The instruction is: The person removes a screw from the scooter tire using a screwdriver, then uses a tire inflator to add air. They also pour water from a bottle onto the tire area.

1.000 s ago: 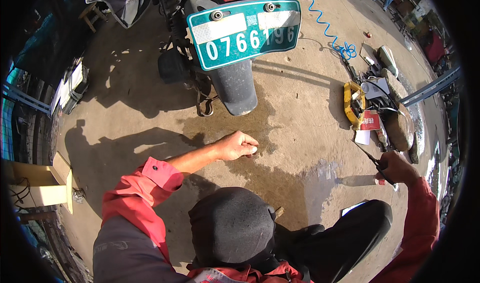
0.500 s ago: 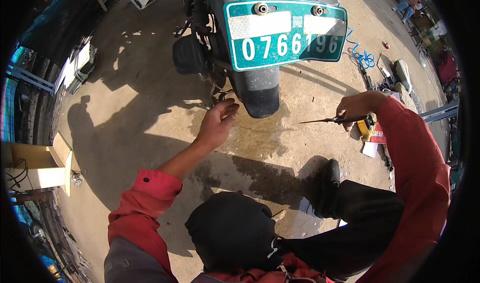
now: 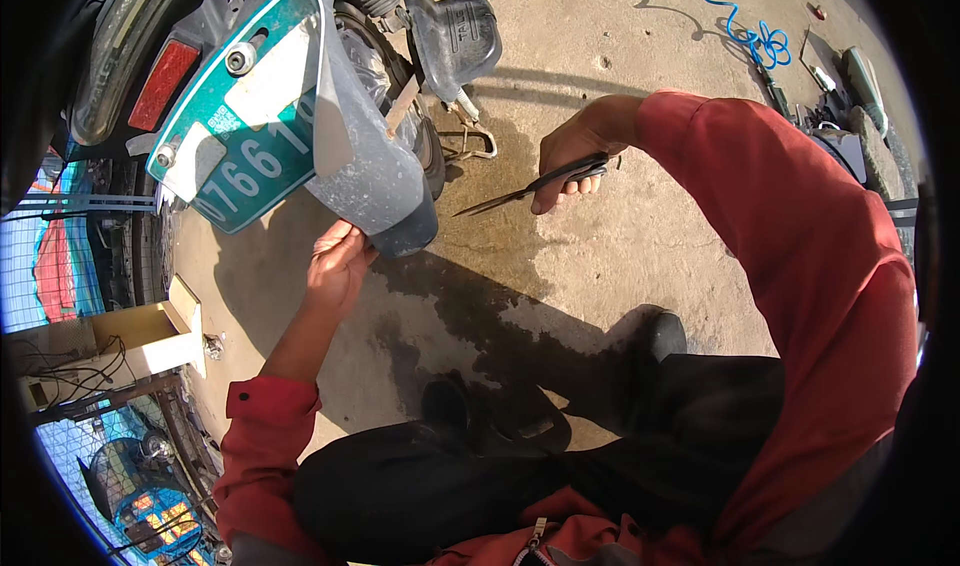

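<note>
The rear of a motorbike fills the upper left, its grey mudguard (image 3: 380, 181) hanging behind a green licence plate (image 3: 255, 151) fixed with bolts. My left hand (image 3: 338, 269) pinches the lower edge of the mudguard between thumb and fingers, just below the plate. To the right, my right hand (image 3: 575, 161) is closed around the dark handles of a pair of scissors (image 3: 500, 200). The scissor blades point left toward the mudguard tip, a short gap away from it. Part of the rear wheel shows behind the mudguard.
A black box-shaped part (image 3: 458, 46) and a metal stand (image 3: 478, 146) jut out beside the wheel. A blue coiled hose (image 3: 768, 46) lies at the upper right, near assorted parts. A pale wooden box (image 3: 150, 336) stands at the left. Wet patches darken the concrete floor (image 3: 690, 206).
The view has turned, so the motorbike now appears tilted at the upper left. My left hand has taken hold of the mudguard edge. The scissors have come nearer the mudguard, and my knees are bent lower.
</note>
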Tool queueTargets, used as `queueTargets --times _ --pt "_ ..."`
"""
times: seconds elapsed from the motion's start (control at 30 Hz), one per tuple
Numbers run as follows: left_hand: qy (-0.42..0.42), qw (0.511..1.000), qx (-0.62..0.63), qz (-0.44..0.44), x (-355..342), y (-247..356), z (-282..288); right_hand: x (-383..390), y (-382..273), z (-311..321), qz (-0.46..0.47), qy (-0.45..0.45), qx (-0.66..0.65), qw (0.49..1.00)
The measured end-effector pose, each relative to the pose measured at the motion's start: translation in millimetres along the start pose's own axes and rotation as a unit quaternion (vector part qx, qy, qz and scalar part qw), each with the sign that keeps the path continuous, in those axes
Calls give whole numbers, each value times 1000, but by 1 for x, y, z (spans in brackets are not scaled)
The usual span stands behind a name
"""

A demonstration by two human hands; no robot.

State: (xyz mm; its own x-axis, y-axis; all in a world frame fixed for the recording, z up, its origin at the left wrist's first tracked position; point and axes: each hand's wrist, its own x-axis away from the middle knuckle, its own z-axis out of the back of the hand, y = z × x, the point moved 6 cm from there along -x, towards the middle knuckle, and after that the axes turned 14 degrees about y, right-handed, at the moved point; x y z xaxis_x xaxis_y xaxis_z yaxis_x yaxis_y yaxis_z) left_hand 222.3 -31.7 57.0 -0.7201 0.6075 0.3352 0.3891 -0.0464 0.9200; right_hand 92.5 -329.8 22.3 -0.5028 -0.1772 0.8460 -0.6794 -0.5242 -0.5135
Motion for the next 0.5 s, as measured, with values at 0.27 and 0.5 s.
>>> queueTargets --times 0.27,0.5 --pt "39 989 91 108 1 12 -8 -46 -16 -3 109 -97 21 989" --pt "47 988 78 125 -1 21 -15 -55 -19 -9 151 -101 4 983"
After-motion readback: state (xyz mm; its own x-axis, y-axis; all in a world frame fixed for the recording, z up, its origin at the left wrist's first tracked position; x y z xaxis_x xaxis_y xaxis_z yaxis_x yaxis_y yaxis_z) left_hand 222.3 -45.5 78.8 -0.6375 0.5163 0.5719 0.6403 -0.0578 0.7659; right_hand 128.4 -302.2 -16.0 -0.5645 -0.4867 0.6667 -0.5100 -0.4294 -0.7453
